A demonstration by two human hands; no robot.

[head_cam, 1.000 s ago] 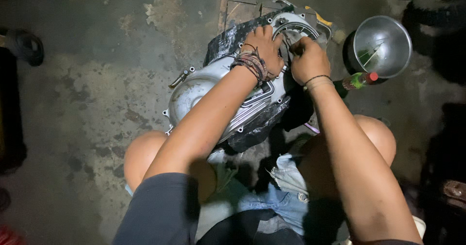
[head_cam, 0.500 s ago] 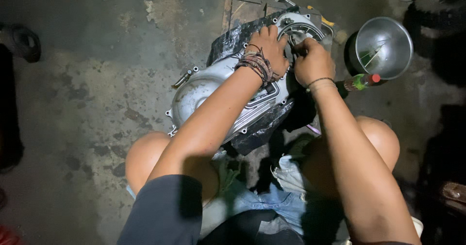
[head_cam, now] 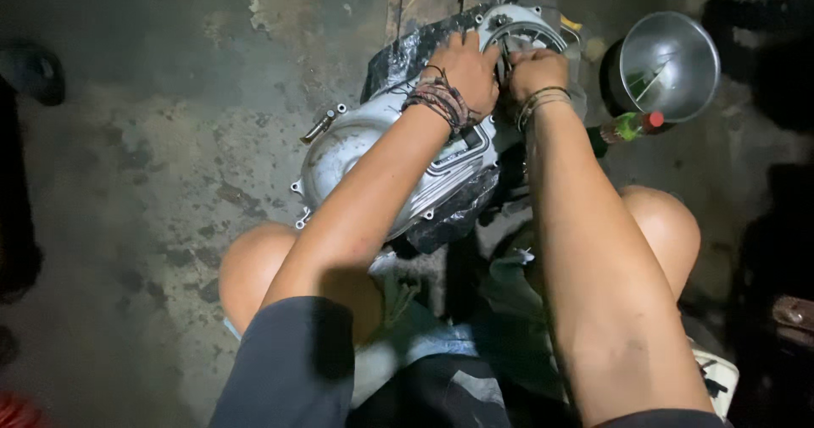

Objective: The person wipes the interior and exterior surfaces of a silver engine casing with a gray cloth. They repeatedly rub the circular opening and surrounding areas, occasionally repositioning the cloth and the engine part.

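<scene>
A stained concrete floor lies bare across the left side, with room up to the silver engine cover resting at its middle. The left hand presses flat, fingers curled, on the cover's far end by the round opening. Touching it, the right hand is closed narrowly around a thin tool at that opening. Further right, just beside the cover, a metal bowl holds a few thin sticks; a green bottle lies below it.
</scene>
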